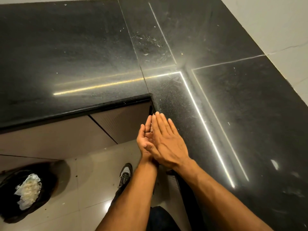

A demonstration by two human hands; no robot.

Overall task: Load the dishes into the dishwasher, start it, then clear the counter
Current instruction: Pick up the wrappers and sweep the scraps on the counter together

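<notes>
Black stone counter (83, 55), bare of dishes, with both hands at its inner corner.

The right hand (168, 142) lay flat on the counter's edge, palm down, fingers straight and close together. The left hand (145, 140) was open and cupped, palm up, just off that edge and touching the right; neither gripped anything. It looked like a sweep of scraps into the cupped palm. No dishes or dishwasher showed. Pale crumbs (146, 40) lay scattered farther back on the counter, and a black-lined bin (25, 189) stood below the counter, well to the left. The likely slip: crumbs could miss the palm at the edge, or spill on the carry to the bin.
</notes>
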